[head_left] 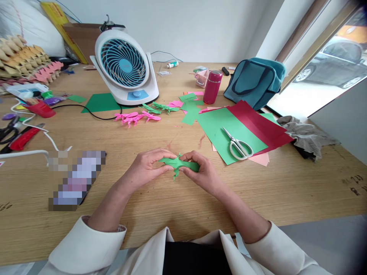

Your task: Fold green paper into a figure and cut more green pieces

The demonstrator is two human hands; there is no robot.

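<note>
A folded green paper figure with small cut legs is held between both hands, low over the table in front of me. My left hand pinches its left end between thumb and fingers. Its right part is gripped by my right hand, thumb below and fingers curled above. Beyond them lie pink folded paper figures and similar green ones. White-handled scissors rest on a light green sheet to the right.
A white fan stands at the back left, and a phone lies left of my hands. Red paper, a magenta bottle and a teal bag are at the right. A red utility knife lies far left.
</note>
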